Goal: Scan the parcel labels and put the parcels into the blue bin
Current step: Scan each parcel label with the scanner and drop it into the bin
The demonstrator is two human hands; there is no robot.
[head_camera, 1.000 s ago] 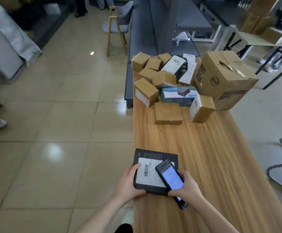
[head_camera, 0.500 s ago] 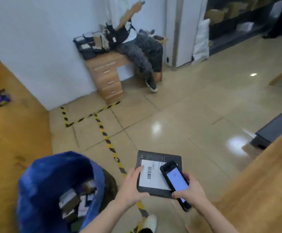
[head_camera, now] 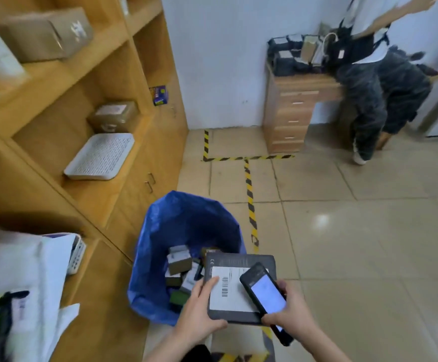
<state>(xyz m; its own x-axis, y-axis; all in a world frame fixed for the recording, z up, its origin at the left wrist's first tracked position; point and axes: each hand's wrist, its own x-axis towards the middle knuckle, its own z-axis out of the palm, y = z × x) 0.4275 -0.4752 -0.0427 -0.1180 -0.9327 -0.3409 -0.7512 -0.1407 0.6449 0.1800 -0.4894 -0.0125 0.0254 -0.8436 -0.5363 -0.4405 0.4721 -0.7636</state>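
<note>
My left hand (head_camera: 200, 308) grips the left edge of a flat dark grey parcel (head_camera: 238, 262) with a white barcode label (head_camera: 228, 288), thumb on the label. My right hand (head_camera: 289, 313) grips a black phone (head_camera: 266, 293) with a lit screen, held over the parcel's right side. The parcel hangs level just right of the blue bin (head_camera: 186, 231), its left edge over the bin's rim. Several small boxes (head_camera: 180, 262) lie inside the bin.
A wooden shelf unit (head_camera: 87, 82) with boxes and a white tray stands to the left. White bags (head_camera: 24, 278) lie at the lower left. Yellow-black tape (head_camera: 249, 194) marks the tiled floor. A person (head_camera: 380, 82) leans on a wooden drawer desk (head_camera: 291, 108) at the back.
The view has swung left from the parcel table to the shelves and the bin. The parcel and phone, still in both hands, left the table and now sit at the bin's rim.
</note>
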